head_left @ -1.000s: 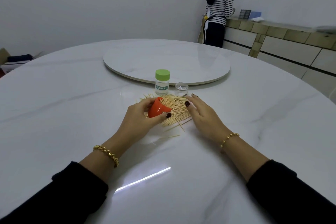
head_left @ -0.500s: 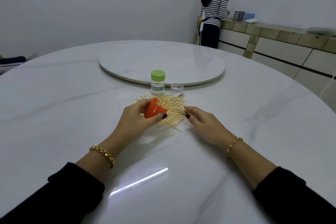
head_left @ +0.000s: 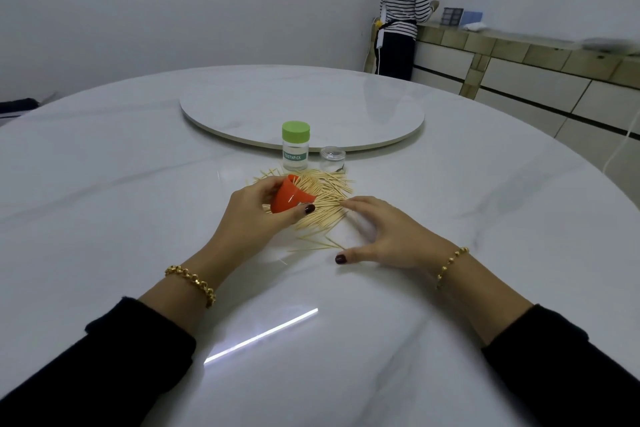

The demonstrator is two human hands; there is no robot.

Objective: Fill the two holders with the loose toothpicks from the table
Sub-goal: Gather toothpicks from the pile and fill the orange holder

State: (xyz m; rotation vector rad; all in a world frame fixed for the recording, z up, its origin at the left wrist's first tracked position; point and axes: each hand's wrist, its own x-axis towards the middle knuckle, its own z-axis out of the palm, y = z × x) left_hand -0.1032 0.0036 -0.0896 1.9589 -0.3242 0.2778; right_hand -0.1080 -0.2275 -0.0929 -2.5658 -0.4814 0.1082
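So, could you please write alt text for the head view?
A left hand grips a tilted orange cap at loose toothpicks on a white table; the right hand lies spread beside them. Behind stand a green-lidded holder and a clear holder.

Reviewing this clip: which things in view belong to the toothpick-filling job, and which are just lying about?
Job:
- toothpick pile
- green-lidded holder
- clear open holder
- orange cap, gripped by left hand
- right hand, fingers spread beside the pile

Lying about:
- turntable
- boxes on the sideboard
- person standing there
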